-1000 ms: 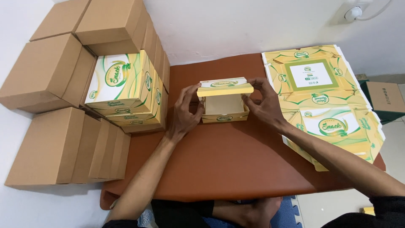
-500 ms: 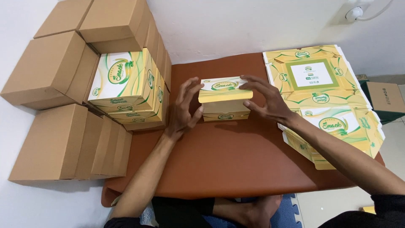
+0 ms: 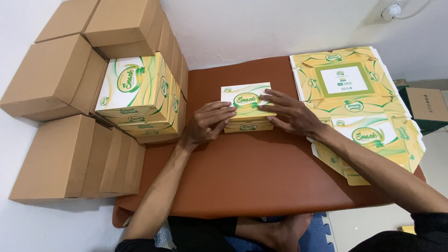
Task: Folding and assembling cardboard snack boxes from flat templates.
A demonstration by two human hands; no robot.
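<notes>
1. A small yellow and green snack box (image 3: pixel 246 106) is sitting on the brown table (image 3: pixel 261 172), near the far edge and about in the middle.
2. The left hand (image 3: pixel 209 122) is lying on the left side of the box, with its fingers stretched flat across the lid.
3. The right hand (image 3: pixel 290 113) is lying on the right side of the box, with its fingers spread out and pressing flat on the lid.
4. Both hands are open and flat, not curling around anything, and the box is sitting between them and under their fingertips.
5. The fingertips of the two hands are nearly meeting on top of the lid.
6. A pile of flat, unfolded boxes (image 3: pixel 359 107) is lying along the right edge of the table, just beside the right wrist.
7. A stack of folded snack boxes (image 3: pixel 140 98) is sitting at the far left corner of the table.
8. Plain brown cardboard boxes (image 3: pixel 60 116) are standing off the left edge, by the white wall (image 3: pixel 261 23).
</notes>
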